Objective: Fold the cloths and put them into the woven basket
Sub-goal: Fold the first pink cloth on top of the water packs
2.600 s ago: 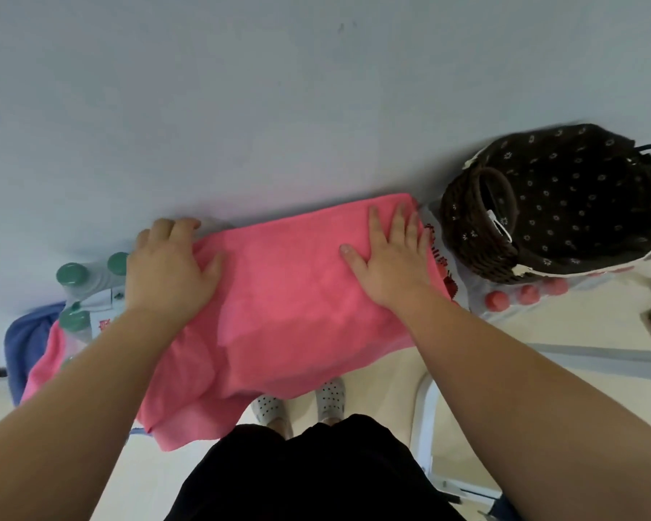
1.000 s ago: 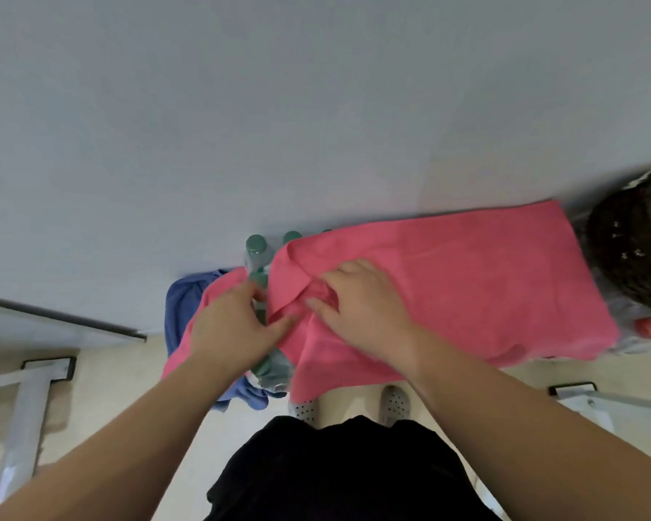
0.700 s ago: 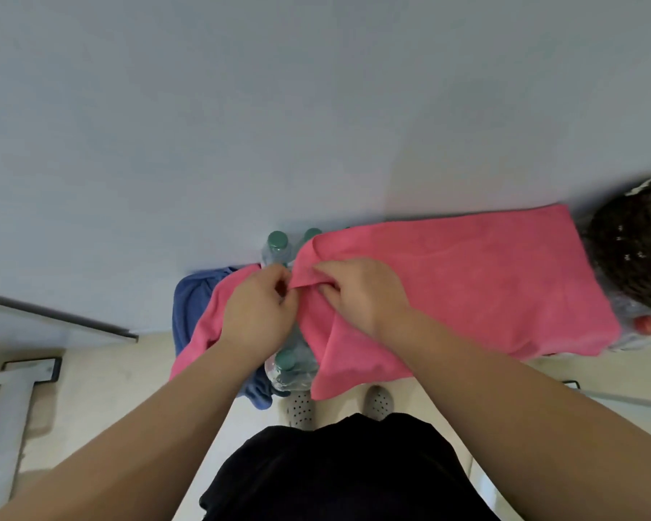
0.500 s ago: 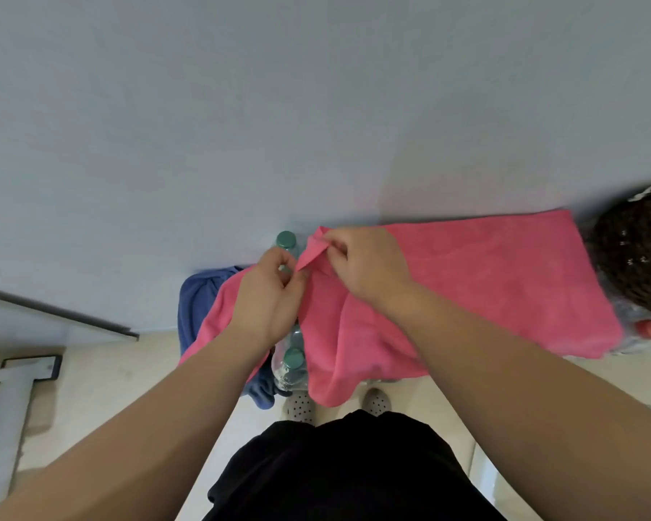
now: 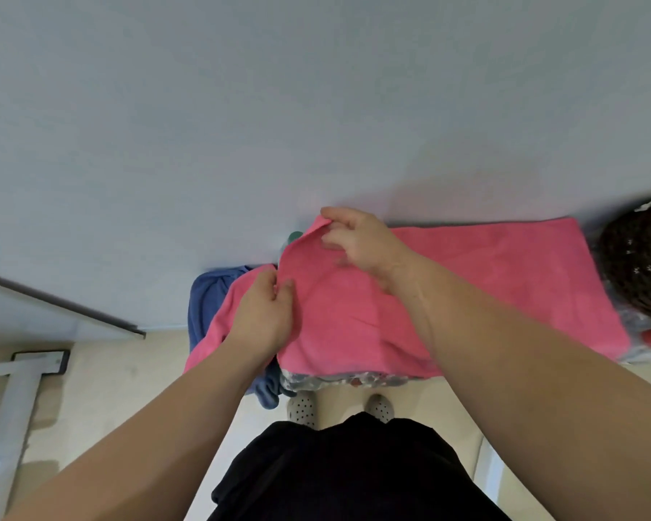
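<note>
1. Step in hand, by judgement: folding the pink cloth [image 5: 466,287]. Not yet anything put into the basket [image 5: 639,265], as far as visible.
2. Lies spread flat along the wall, on what seems to be a pack of bottles [image 5: 316,381], with its right end just beside the basket at the right edge of the view.
3. Right hand [image 5: 358,238]: pinching the far left corner between thumb and fingers, raised a little above the rest.
4. Left hand [image 5: 264,317]: fingers curled on the left edge nearer the body, holding it.
5. Next, probably: carry both held corners to the right, over the cloth, to meet the right end. Keep them level so that the edges match, then press flat.
6. Blue cloth [image 5: 207,295] waiting at the left, partly under pink fabric. Cannot tell whether that pink part belongs to the same cloth.
7. Basket mostly cut off by the frame, its inside not visible.
</note>
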